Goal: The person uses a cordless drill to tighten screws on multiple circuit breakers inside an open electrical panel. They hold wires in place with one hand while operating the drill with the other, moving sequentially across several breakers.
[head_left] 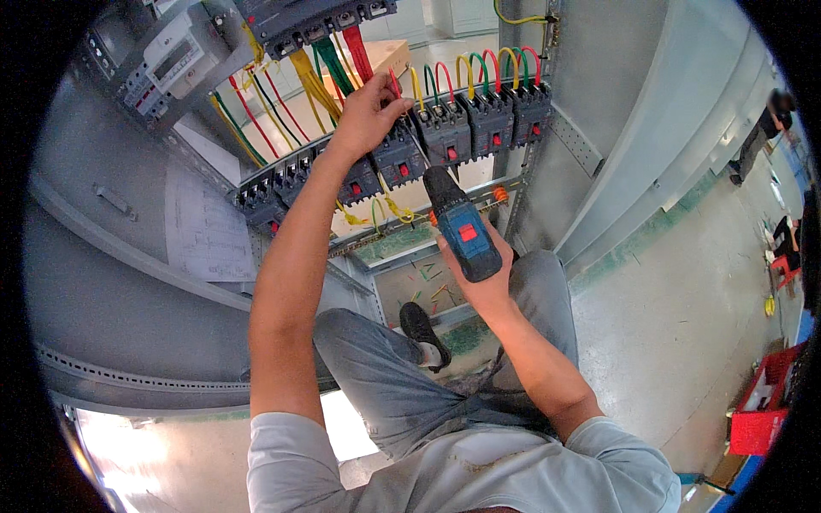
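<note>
The left hand (366, 111) reaches up to the row of dark, boxy circuit breakers (445, 128), its fingers curled together and pinching a red wire (395, 84) at the top of one breaker. The right hand (479, 278) wraps its fingers tightly around a blue-and-black cordless drill (457, 224) — matte plastic with a red switch — whose nose points up just beneath the breakers. Glossy red, yellow and green wires (492, 64) arch above, inside the grey sheet-metal cabinet (599, 103).
</note>
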Tool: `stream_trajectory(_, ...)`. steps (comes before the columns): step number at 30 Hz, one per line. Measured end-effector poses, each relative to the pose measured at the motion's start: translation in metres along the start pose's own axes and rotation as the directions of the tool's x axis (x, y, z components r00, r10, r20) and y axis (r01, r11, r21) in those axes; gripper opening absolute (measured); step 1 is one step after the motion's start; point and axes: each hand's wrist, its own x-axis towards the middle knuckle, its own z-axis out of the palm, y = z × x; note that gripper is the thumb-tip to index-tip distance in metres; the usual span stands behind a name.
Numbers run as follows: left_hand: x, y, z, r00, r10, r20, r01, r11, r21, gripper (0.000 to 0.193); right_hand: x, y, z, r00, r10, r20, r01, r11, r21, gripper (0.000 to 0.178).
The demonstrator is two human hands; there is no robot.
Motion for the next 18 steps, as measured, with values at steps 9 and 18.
stream_trajectory(9,-0.01,0.004,0.0,1.0,0.024,-0.015,-0.024,0.999,-0.036,0.047,0.019,-0.039,0.01,0.999,0.033,-0.001,-0.033,0.999,-0.014,0.078)
stream_trajectory(18,-0.011,-0.004,0.002,0.999,0.028,-0.046,-0.028,1.0,0.002,0.05,0.013,-0.036,0.018,0.998,0.055,0.022,-0.055,0.998,0.016,0.074)
